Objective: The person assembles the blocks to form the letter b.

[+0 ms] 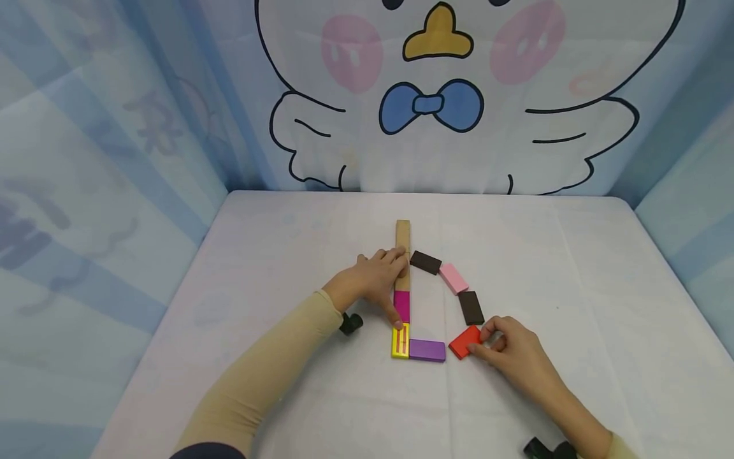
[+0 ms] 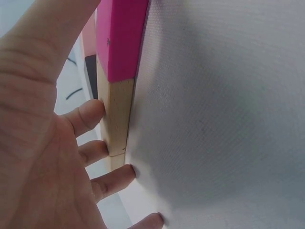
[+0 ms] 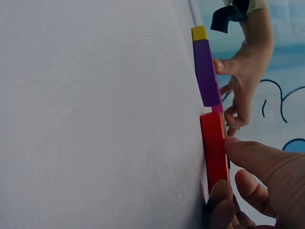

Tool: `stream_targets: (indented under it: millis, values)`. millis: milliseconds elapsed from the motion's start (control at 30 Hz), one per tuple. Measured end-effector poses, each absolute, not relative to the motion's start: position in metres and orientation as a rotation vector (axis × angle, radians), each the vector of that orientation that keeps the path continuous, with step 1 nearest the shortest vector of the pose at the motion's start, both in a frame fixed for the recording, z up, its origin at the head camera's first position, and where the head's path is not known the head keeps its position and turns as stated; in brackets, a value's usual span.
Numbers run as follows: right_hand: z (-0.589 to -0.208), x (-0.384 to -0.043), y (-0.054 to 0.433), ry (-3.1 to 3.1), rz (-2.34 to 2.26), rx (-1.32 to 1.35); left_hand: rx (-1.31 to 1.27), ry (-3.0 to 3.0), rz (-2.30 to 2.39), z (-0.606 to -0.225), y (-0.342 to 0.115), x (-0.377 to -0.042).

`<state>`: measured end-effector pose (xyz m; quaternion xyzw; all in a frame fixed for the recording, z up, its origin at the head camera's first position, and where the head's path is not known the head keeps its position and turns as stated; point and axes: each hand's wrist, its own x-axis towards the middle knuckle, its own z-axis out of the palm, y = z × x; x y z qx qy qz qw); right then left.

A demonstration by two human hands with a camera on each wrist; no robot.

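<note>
My right hand [image 1: 513, 354] holds a red block [image 1: 462, 344] flat on the table between thumb and fingers, at the lower right of a ring of blocks. My left hand [image 1: 373, 279] is spread along a straight column of blocks, its fingertips at the natural wood blocks [image 2: 120, 107] and its thumb on a yellow striped block [image 1: 401, 347]. Between these lies a magenta block [image 1: 402, 306]. A purple block [image 1: 427, 350] extends right from the yellow one, with a gap before the red block. Two dark blocks [image 1: 471, 308] and a pink block [image 1: 453, 278] curve along the right side.
The blocks lie on a white-covered table [image 1: 573, 274]. Behind it hangs a curtain [image 1: 447, 159] printed with a cartoon figure wearing a blue bow tie. Dark wrist devices [image 1: 351, 323] sit by both forearms.
</note>
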<state>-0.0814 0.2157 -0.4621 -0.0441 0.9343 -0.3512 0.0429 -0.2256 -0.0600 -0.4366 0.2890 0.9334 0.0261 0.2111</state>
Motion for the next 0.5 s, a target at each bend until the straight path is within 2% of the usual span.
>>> stream_targets:
  millis: [500]
  values:
    - [-0.4670, -0.0840, 0.2089, 2.921, -1.021, -0.182, 0.807, 2.598, 0.073, -0.4389, -0.0597, -0.2272]
